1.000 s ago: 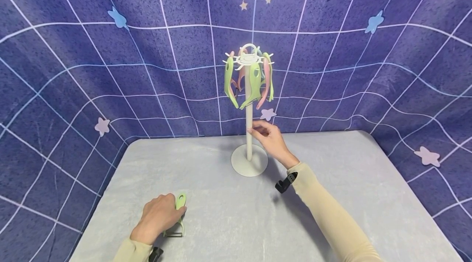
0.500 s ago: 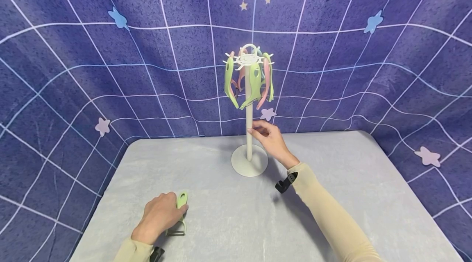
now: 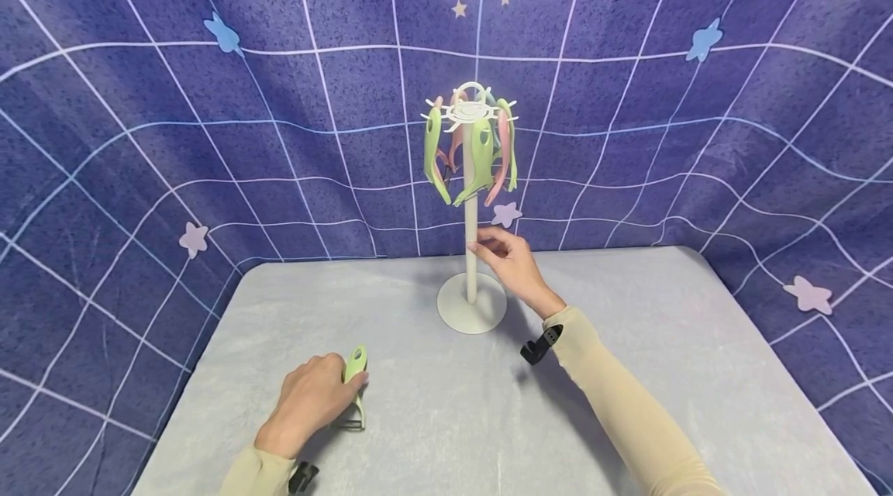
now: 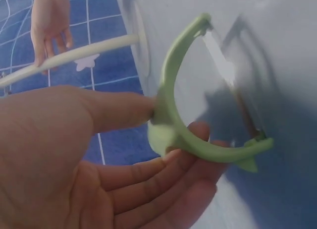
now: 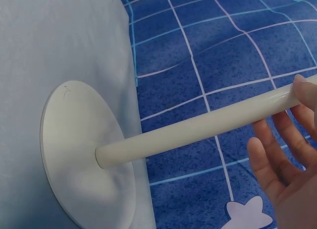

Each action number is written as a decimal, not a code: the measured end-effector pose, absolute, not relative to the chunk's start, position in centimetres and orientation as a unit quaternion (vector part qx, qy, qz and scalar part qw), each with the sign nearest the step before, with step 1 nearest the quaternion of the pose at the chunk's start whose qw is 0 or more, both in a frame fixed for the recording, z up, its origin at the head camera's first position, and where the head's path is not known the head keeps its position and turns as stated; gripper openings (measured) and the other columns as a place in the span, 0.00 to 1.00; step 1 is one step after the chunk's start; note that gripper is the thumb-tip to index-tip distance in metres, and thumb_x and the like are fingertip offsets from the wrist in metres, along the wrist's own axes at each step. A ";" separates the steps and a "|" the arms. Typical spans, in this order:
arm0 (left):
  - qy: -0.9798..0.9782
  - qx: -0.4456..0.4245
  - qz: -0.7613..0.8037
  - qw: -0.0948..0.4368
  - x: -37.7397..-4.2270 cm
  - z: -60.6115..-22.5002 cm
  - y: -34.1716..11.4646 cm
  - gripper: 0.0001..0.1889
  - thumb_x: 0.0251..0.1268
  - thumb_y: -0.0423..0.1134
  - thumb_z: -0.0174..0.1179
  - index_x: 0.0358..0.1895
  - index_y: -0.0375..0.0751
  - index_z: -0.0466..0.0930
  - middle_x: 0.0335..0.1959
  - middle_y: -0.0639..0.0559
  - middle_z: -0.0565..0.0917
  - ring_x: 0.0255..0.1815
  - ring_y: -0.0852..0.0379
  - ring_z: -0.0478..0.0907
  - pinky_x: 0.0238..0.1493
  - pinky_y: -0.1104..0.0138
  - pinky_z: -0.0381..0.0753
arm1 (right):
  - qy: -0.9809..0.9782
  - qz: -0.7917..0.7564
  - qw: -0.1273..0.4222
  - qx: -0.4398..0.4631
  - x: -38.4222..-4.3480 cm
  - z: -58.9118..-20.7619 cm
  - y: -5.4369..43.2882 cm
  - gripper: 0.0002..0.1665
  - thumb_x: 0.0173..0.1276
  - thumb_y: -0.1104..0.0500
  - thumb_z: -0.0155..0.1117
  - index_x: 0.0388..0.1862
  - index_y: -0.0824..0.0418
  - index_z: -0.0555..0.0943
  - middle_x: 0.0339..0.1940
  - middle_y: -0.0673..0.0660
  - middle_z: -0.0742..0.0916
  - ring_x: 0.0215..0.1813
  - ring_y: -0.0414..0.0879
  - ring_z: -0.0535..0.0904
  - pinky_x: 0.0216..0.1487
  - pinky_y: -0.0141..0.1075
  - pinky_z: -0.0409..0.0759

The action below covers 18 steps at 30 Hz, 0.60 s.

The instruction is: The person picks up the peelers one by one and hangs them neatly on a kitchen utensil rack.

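Note:
My left hand (image 3: pixel 315 395) pinches a green Y-shaped peeler (image 4: pixel 171 105) between thumb and fingers, at the front left of the table. The peeler's holed handle end (image 3: pixel 358 356) points up and away, and its metal blade faces the table. With thumb and fingertips, my right hand (image 3: pixel 512 260) holds the pole (image 5: pixel 198 130) of a white rack. On the rack's hooked top ring (image 3: pixel 469 112) hang several peelers, among them a green one (image 3: pixel 480 155) in front and a pink one (image 3: pixel 502 159) at the right.
The rack's round base (image 3: pixel 460 318) stands near the back of the grey table (image 3: pixel 628 310). Behind and around the table hangs a blue-purple curtain (image 3: pixel 335 93) with a grid and stars.
My left hand has moved up and to the right in the head view, carrying the green peeler with it. The right hand and the rack stay where they were.

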<state>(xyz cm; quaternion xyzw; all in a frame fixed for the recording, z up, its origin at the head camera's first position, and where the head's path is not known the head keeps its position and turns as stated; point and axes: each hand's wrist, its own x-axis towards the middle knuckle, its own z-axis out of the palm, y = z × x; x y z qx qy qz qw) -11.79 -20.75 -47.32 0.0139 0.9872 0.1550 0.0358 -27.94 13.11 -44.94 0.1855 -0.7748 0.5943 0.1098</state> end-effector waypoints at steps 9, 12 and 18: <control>0.983 0.015 0.185 -0.007 -12.4 -46.8 -19.6 0.22 0.74 0.54 0.67 0.24 0.48 0.74 0.17 0.55 0.73 0.20 0.54 0.71 0.21 0.59 0.69 | -0.775 0.593 0.112 0.188 -27.9 -44.9 13.1 0.13 0.76 0.57 0.73 0.56 0.59 0.89 0.47 0.59 0.92 0.44 0.52 0.89 0.44 0.34 0.86; 0.980 0.021 0.198 -0.024 -12.4 -46.6 -19.3 0.19 0.75 0.53 0.67 0.28 0.47 0.78 0.19 0.57 0.74 0.21 0.56 0.72 0.21 0.60 0.72 | -0.776 0.591 0.113 0.187 -27.9 -44.8 13.1 0.14 0.76 0.57 0.73 0.56 0.59 0.89 0.47 0.59 0.92 0.45 0.53 0.89 0.44 0.35 0.86; 0.973 0.034 0.223 -0.054 -12.3 -46.0 -18.5 0.15 0.76 0.52 0.67 0.36 0.44 0.83 0.21 0.60 0.76 0.21 0.59 0.73 0.22 0.61 0.74 | -0.778 0.592 0.107 0.183 -27.9 -45.0 13.1 0.15 0.76 0.55 0.73 0.57 0.60 0.89 0.48 0.60 0.92 0.47 0.60 0.89 0.46 0.37 0.87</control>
